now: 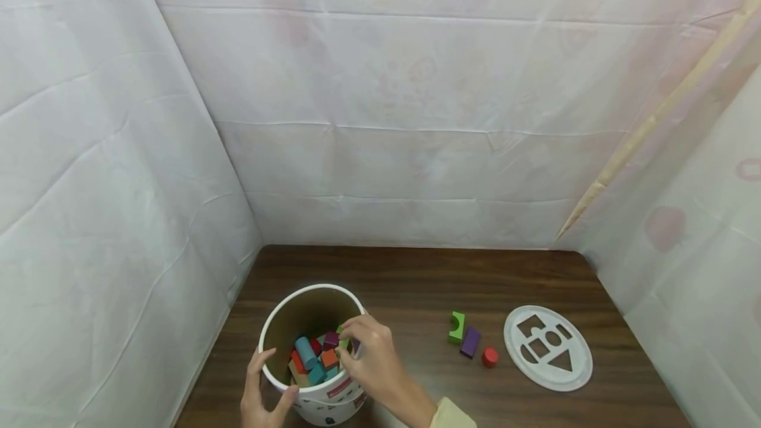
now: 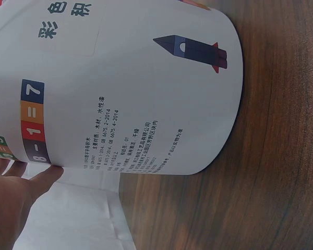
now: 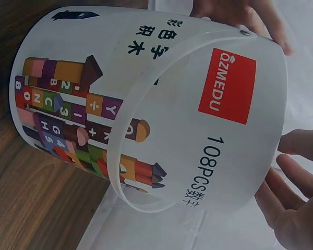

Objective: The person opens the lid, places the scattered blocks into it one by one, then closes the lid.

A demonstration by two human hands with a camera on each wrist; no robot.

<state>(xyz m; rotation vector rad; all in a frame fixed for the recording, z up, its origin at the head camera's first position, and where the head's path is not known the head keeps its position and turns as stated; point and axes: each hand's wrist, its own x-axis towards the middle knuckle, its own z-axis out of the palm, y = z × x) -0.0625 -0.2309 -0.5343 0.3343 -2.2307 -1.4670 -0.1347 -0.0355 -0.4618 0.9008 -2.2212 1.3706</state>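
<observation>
A white bucket (image 1: 313,288) of coloured wooden blocks stands at the front left of the table. My left hand (image 1: 261,392) grips its near left side, fingers at the rim and thumb on the front; in the left wrist view the fingers (image 2: 39,179) touch the printed wall. Over the right rim reaches my right hand (image 1: 374,355), its thumb and fingertips pinching a green block (image 1: 344,343) just inside. That block is partly hidden by the fingers. Blue, red, orange and purple blocks lie beneath, including a blue cylinder (image 1: 306,353).
Right of the bucket lie a green arch block (image 1: 456,327), a purple block (image 1: 470,342) and a red cylinder (image 1: 490,356). A white lid (image 1: 577,368) with shaped cut-outs lies farther right. Pale sheets (image 1: 380,84) hang behind and beside the brown table (image 1: 410,283).
</observation>
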